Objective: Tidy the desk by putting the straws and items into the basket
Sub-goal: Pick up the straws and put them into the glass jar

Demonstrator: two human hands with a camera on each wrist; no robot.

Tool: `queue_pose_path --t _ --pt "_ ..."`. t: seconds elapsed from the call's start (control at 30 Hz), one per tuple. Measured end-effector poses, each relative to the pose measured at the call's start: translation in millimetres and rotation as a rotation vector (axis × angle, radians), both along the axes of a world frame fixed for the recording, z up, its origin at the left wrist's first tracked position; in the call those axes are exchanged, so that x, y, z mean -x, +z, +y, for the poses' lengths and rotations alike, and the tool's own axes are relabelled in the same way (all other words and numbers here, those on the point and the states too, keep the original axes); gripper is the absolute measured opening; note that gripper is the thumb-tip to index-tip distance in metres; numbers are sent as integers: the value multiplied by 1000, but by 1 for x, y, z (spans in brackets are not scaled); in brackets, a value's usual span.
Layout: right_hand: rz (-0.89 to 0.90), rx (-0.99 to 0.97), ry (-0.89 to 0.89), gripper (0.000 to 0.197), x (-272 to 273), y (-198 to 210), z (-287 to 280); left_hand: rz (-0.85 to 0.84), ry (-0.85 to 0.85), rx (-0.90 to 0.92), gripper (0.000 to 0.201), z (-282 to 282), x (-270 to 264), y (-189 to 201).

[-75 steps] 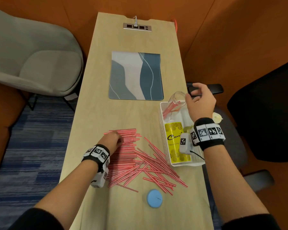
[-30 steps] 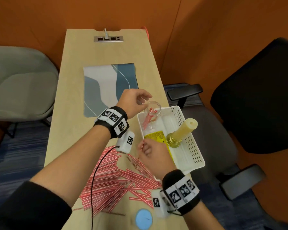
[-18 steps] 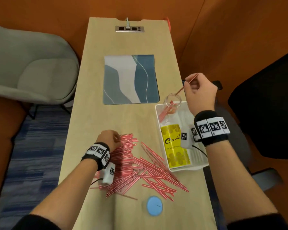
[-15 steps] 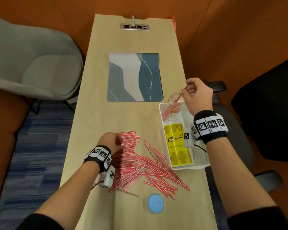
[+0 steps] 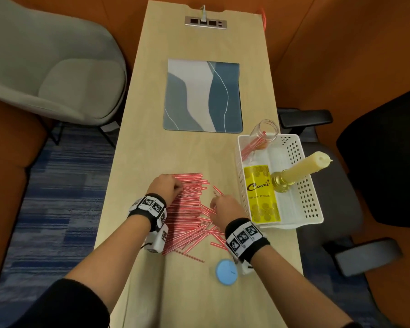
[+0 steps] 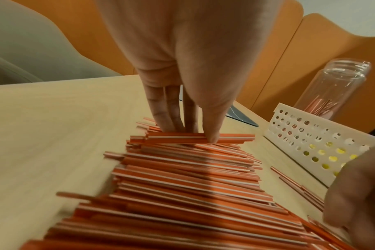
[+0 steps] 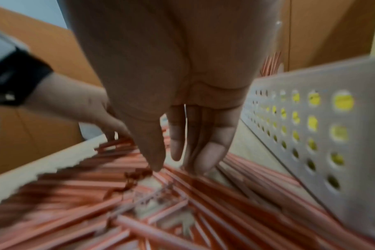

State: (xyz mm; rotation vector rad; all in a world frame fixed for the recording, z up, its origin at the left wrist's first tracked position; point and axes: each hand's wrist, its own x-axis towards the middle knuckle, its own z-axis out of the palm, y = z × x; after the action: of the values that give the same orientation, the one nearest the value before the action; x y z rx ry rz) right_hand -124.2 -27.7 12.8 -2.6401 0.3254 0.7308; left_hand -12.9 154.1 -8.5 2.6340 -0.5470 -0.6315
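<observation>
Many red-and-white straws (image 5: 187, 209) lie in a heap on the wooden desk (image 5: 152, 143). My left hand (image 5: 178, 185) rests on the heap's far left; in the left wrist view its thumb and fingers (image 6: 171, 118) pinch a small bundle of straws (image 6: 182, 186). My right hand (image 5: 213, 204) hangs over the right side of the heap beside the white perforated basket (image 5: 315, 209). In the blurred right wrist view the right hand (image 7: 176, 164) has thumb and fingers apart, tips down at the straws (image 7: 182, 211), with nothing between them. The basket holds a glass jar (image 5: 263, 133) with a few straws.
The basket also holds a yellow bottle (image 5: 260, 192) and a candle in a brass holder (image 5: 303, 169). A blue round lid (image 5: 226, 272) lies near the desk's front edge. A blue-grey mat (image 5: 204, 95) lies further back. A grey chair (image 5: 57, 67) stands left, a black chair (image 5: 376, 162) right.
My right hand has come down from the jar in the basket to the straw heap, and no longer holds the straw it carried. My left hand stayed on the heap.
</observation>
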Motion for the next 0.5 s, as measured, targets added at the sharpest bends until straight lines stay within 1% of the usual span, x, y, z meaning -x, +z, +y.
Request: queue_pose_path --t 0.07,0.13,0.23,0.4,0.5 --pt "20 61 19 21 5 -11 6 -14 -14 24 17 4 2 4" --pt "4 103 13 20 7 -16 9 -30 -16 46 16 8 4 8" --pt "-16 141 33 23 7 -16 9 -41 12 60 17 14 5 13" --pt "-13 169 29 20 8 -11 9 -51 14 94 15 14 7 21" --pt "-31 124 2 20 11 -6 7 -109 12 209 9 5 3 38"
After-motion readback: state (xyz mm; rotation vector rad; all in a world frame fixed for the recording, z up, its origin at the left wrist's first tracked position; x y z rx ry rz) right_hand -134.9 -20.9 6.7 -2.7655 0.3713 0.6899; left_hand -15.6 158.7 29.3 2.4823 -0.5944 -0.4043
